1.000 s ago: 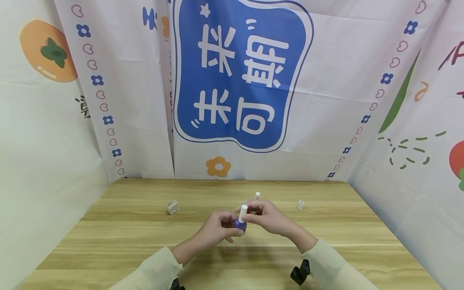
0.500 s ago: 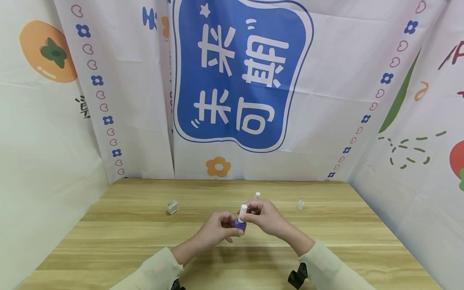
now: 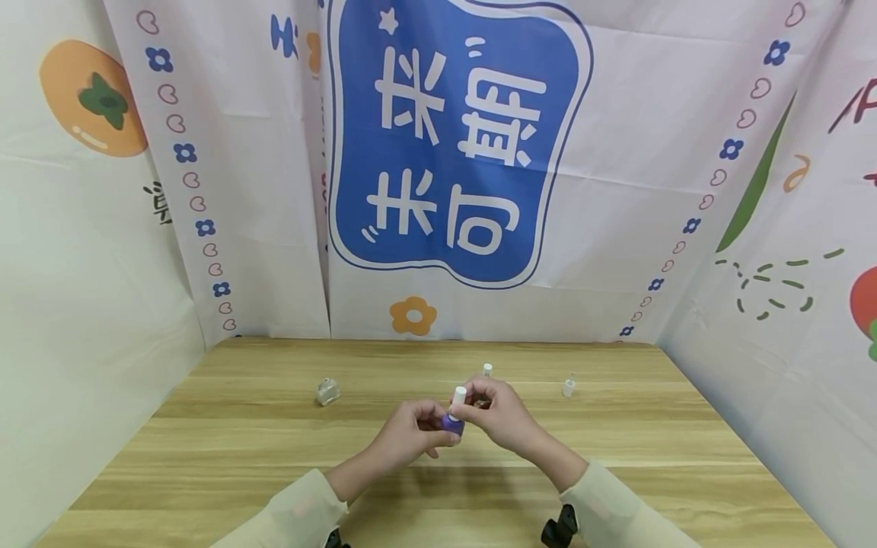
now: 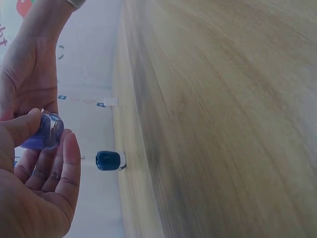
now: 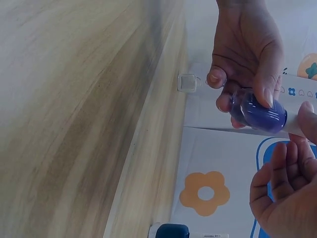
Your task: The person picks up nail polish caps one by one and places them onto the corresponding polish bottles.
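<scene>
Above the middle of the table, my left hand (image 3: 409,434) holds a bottle of purple nail polish (image 5: 260,113) between thumb and fingers. My right hand (image 3: 505,415) pinches the bottle's white cap (image 3: 459,396) with thumb and forefinger. The cap sits at the bottle's neck, upright with a slight tilt in the head view. In the right wrist view, the glass bottom of the bottle faces the left palm, and the right hand's other fingers are loosely bent beside the cap.
Behind the right hand stands a dark teal nail polish bottle (image 4: 108,160), its white cap (image 3: 488,369) showing above the hand. A clear glass bottle (image 3: 327,391) sits at the back left of the wooden table (image 3: 274,449). At the back right, a white brush cap (image 3: 569,387) stands brush upward.
The right wrist and forearm have swung slightly left, with the fingers still at the cap. The purple bottle has shifted a touch left; the left hand has barely moved.
</scene>
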`<state>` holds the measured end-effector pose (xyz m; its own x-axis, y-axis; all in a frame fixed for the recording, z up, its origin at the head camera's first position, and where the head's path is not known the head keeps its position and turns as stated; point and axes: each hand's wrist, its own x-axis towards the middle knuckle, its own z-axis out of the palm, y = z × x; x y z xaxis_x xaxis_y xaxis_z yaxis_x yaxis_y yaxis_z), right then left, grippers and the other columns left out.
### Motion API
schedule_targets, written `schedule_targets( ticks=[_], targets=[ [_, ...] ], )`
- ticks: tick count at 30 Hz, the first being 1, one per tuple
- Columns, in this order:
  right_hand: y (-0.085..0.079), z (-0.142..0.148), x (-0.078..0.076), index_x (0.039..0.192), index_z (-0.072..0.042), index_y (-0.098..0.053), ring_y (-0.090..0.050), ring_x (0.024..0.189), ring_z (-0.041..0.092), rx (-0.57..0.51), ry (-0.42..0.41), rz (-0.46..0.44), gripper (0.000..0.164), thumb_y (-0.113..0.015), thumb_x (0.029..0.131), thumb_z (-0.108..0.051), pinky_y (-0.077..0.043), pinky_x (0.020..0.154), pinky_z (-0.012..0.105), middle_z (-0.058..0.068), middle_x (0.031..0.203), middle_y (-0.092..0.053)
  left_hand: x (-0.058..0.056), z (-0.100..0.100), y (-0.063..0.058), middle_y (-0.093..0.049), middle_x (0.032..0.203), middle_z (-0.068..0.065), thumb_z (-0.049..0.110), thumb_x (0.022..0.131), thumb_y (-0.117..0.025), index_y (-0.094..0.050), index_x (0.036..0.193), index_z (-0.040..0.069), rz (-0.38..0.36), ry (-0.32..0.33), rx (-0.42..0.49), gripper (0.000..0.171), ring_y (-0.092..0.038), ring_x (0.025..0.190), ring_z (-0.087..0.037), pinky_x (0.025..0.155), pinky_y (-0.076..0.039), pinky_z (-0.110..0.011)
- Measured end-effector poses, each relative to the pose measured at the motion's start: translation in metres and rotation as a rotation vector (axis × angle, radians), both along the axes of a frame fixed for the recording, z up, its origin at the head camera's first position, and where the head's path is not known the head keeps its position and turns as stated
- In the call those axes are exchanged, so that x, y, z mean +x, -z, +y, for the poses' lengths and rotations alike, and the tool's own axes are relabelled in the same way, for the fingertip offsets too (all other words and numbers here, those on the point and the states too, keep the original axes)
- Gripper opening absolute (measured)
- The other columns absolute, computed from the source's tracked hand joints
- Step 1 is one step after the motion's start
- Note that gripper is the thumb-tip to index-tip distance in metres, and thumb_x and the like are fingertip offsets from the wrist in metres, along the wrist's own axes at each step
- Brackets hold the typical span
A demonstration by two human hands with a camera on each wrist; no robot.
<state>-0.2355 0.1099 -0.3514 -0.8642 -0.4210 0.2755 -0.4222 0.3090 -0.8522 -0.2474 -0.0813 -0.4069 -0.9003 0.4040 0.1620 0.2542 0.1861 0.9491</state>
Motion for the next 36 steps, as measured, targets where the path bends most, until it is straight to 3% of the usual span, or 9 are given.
schedule_targets(
  ticks=[19, 27, 36],
  targets=[
    [-0.001, -0.002, 0.001, 0.098, 0.001, -0.064, -0.055, 0.079, 0.019, -0.052, 0.009, -0.056, 0.012, -0.067, 0.092, -0.009, -0.048, 0.067, 0.025, 0.006, 0.089, -0.062, -0.001, 0.001, -0.002, -0.068, 0.090, -0.007, 0.010, 0.084, -0.076, -0.067, 0.100, -0.003, -0.022, -0.023, 0.043, 0.022, -0.065, 0.079, -0.019, 0.060, -0.058, -0.031],
    [0.026, 0.000, -0.022, 0.093, -0.003, -0.063, -0.051, 0.072, 0.015, -0.056, 0.070, -0.045, 0.013, -0.069, 0.091, -0.014, -0.043, 0.059, 0.022, 0.004, 0.084, -0.060, -0.005, -0.001, -0.003, -0.068, 0.090, -0.007, 0.011, 0.084, -0.077, -0.068, 0.099, -0.001, 0.004, -0.051, 0.013, 0.022, -0.064, 0.078, -0.019, 0.061, -0.058, -0.031],
    [0.031, -0.003, -0.027, 0.090, -0.007, -0.064, -0.052, 0.068, 0.016, -0.065, 0.088, 0.013, 0.019, -0.073, 0.089, -0.024, -0.044, 0.056, 0.022, 0.003, 0.081, -0.061, -0.008, -0.003, -0.002, -0.068, 0.093, -0.007, 0.015, 0.083, -0.079, -0.069, 0.104, 0.001, 0.017, -0.077, 0.000, 0.027, -0.064, 0.078, -0.018, 0.061, -0.058, -0.031]
  ],
)
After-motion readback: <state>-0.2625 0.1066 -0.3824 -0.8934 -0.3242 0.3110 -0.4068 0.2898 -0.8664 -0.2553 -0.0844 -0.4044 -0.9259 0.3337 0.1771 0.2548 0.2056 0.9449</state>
